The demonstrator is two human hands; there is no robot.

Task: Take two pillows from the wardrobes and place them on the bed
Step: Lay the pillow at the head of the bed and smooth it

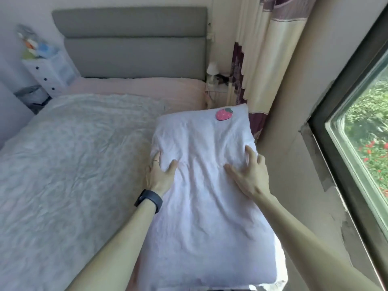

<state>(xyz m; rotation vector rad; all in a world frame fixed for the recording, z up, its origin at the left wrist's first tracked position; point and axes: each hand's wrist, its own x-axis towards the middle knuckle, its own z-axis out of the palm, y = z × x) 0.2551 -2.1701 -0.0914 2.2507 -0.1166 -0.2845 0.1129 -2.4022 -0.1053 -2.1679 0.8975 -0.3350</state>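
Both grips are clamped on the pillow [205, 206], left hand [159, 175] on its left edge, right hand [249, 177] on its right, thumbs on top, probably to keep it level. It lies over the bed [73, 164] at the near right side, strawberry patch [224, 114] toward the far headboard [130, 43].

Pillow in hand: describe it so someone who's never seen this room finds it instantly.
From the bed with the grey headboard, go to its right edge by the window wall. The white pillow is there, lengthwise, left hand and right hand holding its sides. Unlike the crinkled quilt beside it, it has a pink strawberry patch at its far end.
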